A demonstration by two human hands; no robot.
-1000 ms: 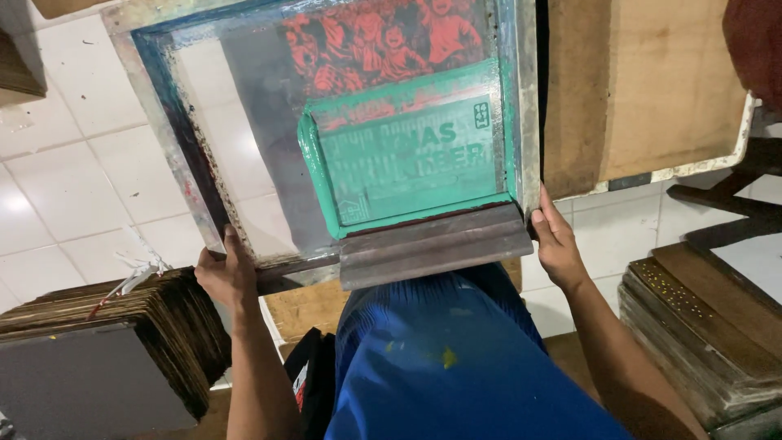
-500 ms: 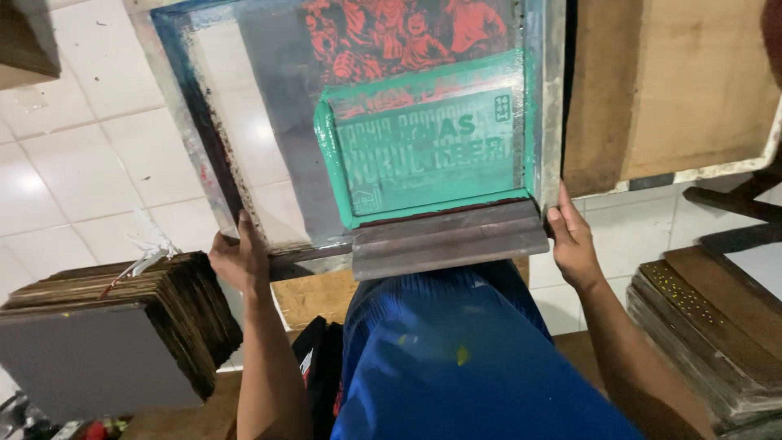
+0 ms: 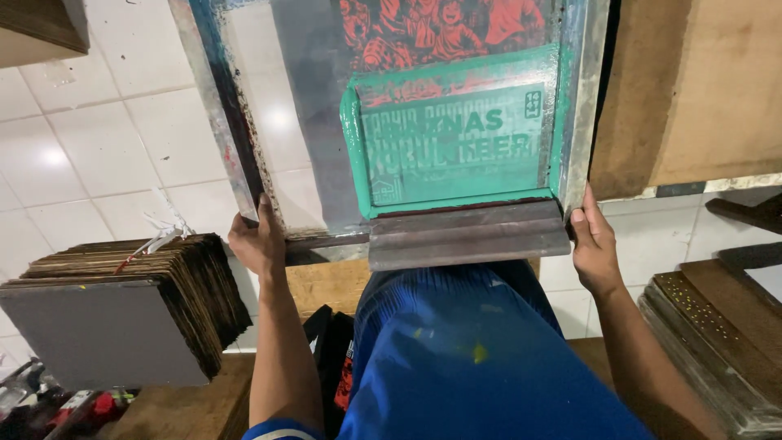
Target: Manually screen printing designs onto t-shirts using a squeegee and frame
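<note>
No packages, labels or signs

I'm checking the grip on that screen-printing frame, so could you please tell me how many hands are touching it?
2. The left hand grips the near-left corner of the grey-framed printing screen with green and red ink; the right hand holds its near-right corner.

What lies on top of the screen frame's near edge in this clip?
A grey squeegee rests across the printing frame between the left hand and right hand. Its blade edge and the mesh beneath stay covered.
</note>
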